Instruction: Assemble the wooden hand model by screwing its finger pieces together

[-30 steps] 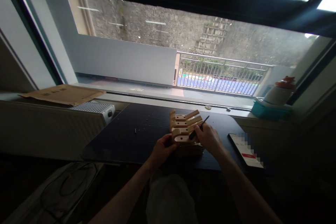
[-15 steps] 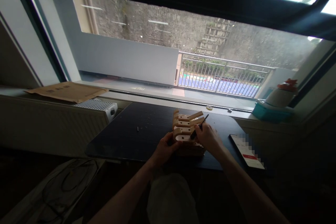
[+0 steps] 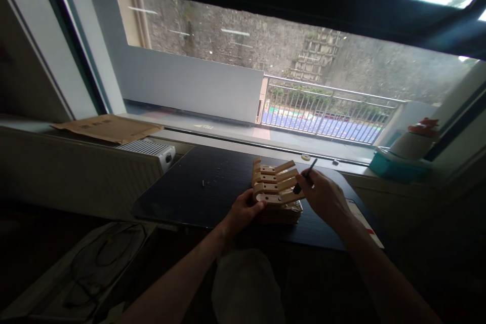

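Note:
Several pale curved wooden pieces (image 3: 274,178) with dark round holes lie in a row on a low stack (image 3: 279,216) with shiny wrapping. My left hand (image 3: 243,210) is closed at the left end of the nearest piece, its thumb against the front. My right hand (image 3: 321,191) pinches a slim black pen-like tool (image 3: 312,166) by the pieces' right ends. The tool's thin end points up and its thicker end points down towards the wood; its exact kind is not clear.
Small bits (image 3: 203,183) lie on the dark table (image 3: 174,197). A phone (image 3: 366,225) is at the right, partly behind my right forearm. A brown envelope (image 3: 110,128) rests on the radiator (image 3: 148,148). A teal box (image 3: 395,164) and tape roll (image 3: 306,157) sit by the window.
My right hand has moved right with the black tool, away from the nearest wooden piece's holes. My left hand stays on the wood. The camera view has shifted slightly.

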Tool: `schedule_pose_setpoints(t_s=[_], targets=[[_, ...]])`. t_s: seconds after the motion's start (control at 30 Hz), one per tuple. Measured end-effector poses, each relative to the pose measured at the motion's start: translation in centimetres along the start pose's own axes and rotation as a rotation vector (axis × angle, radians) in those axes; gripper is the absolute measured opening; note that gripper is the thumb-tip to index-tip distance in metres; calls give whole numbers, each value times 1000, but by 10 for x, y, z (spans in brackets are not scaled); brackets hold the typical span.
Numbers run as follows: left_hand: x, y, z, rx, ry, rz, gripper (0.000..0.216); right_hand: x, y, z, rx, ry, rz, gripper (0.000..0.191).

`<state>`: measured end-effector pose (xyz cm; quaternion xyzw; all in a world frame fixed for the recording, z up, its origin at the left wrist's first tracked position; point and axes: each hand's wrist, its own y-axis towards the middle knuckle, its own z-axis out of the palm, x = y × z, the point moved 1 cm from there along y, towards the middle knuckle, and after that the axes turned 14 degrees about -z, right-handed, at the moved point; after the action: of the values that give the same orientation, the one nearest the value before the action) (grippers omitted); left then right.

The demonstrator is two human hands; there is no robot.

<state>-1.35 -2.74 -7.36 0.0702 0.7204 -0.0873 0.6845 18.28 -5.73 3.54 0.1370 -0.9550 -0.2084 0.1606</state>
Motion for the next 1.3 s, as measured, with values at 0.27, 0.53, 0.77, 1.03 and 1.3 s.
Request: schedule_pose_setpoints(t_s=[0.27, 0.53, 0.77, 1.03, 1.3], targets=[[-3, -36, -12, -465, 354, 188, 40, -11, -7, -6, -99, 181, 44, 35], [-44, -46, 29, -198, 1177, 609, 23, -34, -8, 5, -132, 128, 24, 32], [-40, -29, 33, -169, 1225, 543, 31, -45, -15, 42, -10, 324, 73, 36], [-31, -28, 35, -198, 1223, 503, 32, -54, -12, 56, -38, 455, 131, 25], [-20, -35, 39, -175, 1228, 459, 45, -46, -16, 52, 39, 310, 166, 27]])
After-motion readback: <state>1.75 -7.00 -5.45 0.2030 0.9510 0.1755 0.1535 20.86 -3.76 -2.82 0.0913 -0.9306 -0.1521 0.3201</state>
